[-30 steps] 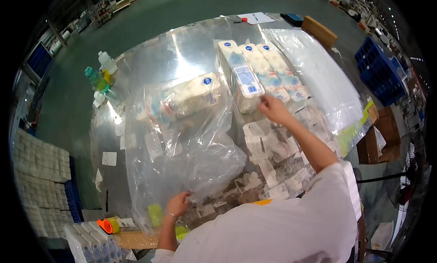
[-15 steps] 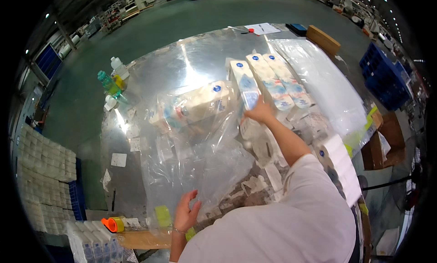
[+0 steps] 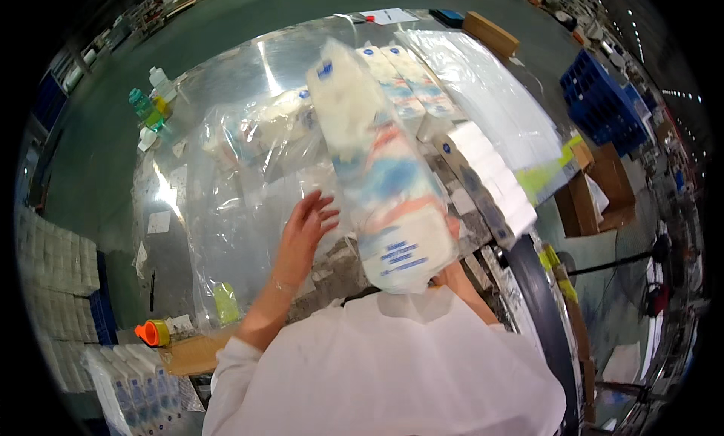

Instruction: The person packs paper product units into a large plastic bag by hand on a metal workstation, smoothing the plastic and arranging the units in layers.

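My right hand (image 3: 451,274) grasps a long, plastic-wrapped white-and-blue pack (image 3: 385,168) above the grey metal table's (image 3: 226,78) near edge, left hand (image 3: 304,223) released.

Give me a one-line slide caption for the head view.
The right hand, partly hidden, holds a long wrapped pack over the metal table, the open left hand beside it.

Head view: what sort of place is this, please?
Probably a factory packing area: a metal-topped worktable, printed film-wrapped paper-roll packs and blue plastic crates suggest this.
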Action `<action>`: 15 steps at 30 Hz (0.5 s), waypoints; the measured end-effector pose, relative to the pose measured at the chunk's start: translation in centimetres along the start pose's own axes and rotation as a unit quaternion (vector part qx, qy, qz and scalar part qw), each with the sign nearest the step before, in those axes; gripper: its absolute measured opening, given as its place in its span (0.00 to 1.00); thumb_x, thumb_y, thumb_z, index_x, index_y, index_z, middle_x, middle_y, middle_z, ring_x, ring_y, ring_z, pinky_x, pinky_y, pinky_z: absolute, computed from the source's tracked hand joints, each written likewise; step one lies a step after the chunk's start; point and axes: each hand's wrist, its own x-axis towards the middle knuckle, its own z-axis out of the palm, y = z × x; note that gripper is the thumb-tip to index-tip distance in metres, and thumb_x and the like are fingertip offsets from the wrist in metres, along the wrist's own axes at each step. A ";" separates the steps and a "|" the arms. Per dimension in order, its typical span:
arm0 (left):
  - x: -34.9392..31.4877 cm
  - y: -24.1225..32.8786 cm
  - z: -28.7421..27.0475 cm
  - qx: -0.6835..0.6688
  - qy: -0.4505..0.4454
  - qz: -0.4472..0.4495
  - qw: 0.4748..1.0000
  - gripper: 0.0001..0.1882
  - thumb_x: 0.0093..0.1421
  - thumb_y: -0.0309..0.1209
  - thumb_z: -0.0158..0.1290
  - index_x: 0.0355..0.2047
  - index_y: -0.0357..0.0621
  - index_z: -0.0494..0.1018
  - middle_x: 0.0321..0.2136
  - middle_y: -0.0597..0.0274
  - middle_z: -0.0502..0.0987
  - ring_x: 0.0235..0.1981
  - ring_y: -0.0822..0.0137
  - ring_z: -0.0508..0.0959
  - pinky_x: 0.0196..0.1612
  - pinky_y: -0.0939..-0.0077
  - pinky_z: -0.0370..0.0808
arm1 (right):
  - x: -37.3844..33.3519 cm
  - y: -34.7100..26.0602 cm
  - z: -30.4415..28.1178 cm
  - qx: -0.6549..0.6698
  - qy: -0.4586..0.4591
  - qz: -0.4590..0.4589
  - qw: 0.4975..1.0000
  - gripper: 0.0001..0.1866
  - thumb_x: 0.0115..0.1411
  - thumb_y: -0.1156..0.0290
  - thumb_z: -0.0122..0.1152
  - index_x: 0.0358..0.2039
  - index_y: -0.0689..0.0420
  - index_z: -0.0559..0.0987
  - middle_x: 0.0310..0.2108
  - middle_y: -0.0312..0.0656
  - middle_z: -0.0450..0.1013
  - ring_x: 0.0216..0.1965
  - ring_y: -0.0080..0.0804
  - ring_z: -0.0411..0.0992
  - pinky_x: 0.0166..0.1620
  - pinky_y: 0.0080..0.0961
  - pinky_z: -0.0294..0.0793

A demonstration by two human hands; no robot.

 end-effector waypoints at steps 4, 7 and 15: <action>5.3 -1.7 1.7 -0.323 -0.108 -0.142 0.929 0.31 0.59 0.54 0.30 0.56 0.47 0.52 0.51 0.57 0.61 0.48 0.62 0.65 0.49 0.66 0.64 | 1.4 4.0 4.6 0.051 -0.043 0.049 0.997 0.25 0.53 0.58 0.47 0.48 0.59 0.64 0.47 0.46 0.65 0.45 0.36 0.67 0.47 0.34 0.67; 6.5 1.2 5.1 -0.336 -0.147 -0.058 0.928 0.30 0.58 0.55 0.31 0.52 0.47 0.57 0.47 0.60 0.65 0.45 0.64 0.68 0.45 0.67 0.67 | 1.8 5.3 7.2 0.069 -0.026 0.064 0.995 0.25 0.55 0.57 0.45 0.49 0.59 0.64 0.47 0.46 0.65 0.45 0.36 0.67 0.47 0.35 0.68; 6.2 1.7 3.0 -0.331 -0.134 -0.033 0.934 0.25 0.58 0.51 0.36 0.45 0.46 0.65 0.39 0.62 0.71 0.41 0.64 0.71 0.44 0.69 0.68 | -0.2 1.5 8.9 0.005 0.037 0.035 0.999 0.25 0.59 0.55 0.38 0.51 0.59 0.62 0.49 0.44 0.64 0.47 0.35 0.66 0.48 0.37 0.67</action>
